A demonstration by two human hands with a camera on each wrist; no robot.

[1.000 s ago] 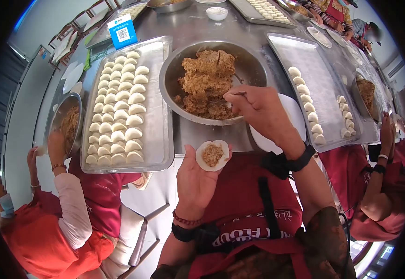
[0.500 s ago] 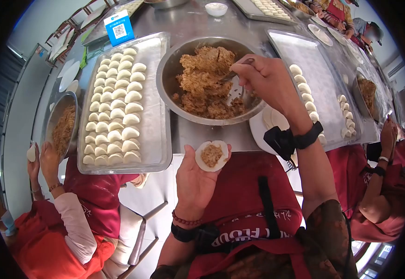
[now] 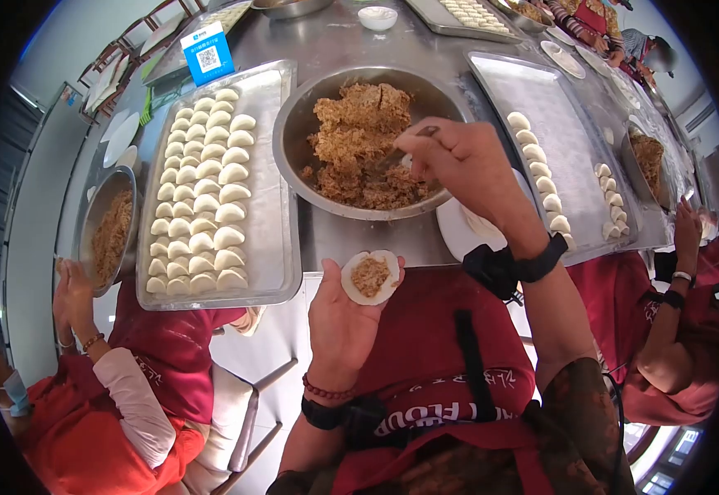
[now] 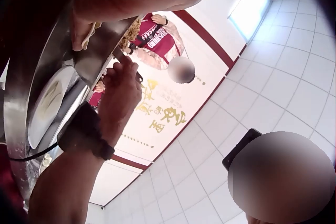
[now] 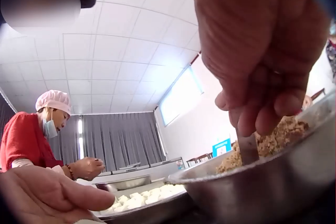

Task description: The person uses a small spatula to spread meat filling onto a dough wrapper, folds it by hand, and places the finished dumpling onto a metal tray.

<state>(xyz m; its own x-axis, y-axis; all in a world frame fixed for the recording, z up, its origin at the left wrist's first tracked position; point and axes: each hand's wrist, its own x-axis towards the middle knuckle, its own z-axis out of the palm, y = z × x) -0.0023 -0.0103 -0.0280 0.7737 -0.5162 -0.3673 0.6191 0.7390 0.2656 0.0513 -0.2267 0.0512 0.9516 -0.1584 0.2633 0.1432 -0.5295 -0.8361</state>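
My left hand (image 3: 343,326) is palm up below the bowl's near edge, a round dough wrapper (image 3: 382,293) lying across its fingers with a mound of brown filling (image 3: 369,276) on it. Over the right side of the metal bowl (image 3: 293,177), my right hand (image 3: 467,169) grips the utensil handle (image 3: 427,131), whose lower end goes into the filling mass (image 3: 359,124). In the right wrist view a flat metal part of the utensil (image 5: 248,149) runs down from the right hand's fingers (image 5: 265,116) at the filling.
A tray (image 3: 273,272) with rows of folded dumplings (image 3: 203,206) lies left of the bowl. Another tray (image 3: 570,153) is on the right. A white plate (image 3: 458,235) sits partly under my right forearm. People work at both sides; a blue QR sign (image 3: 209,56) stands behind.
My right hand drew back from the bowl, then moved left and slightly down, lowering the utensil's end into the filling. My left hand shifted slightly left, still holding the wrapper.
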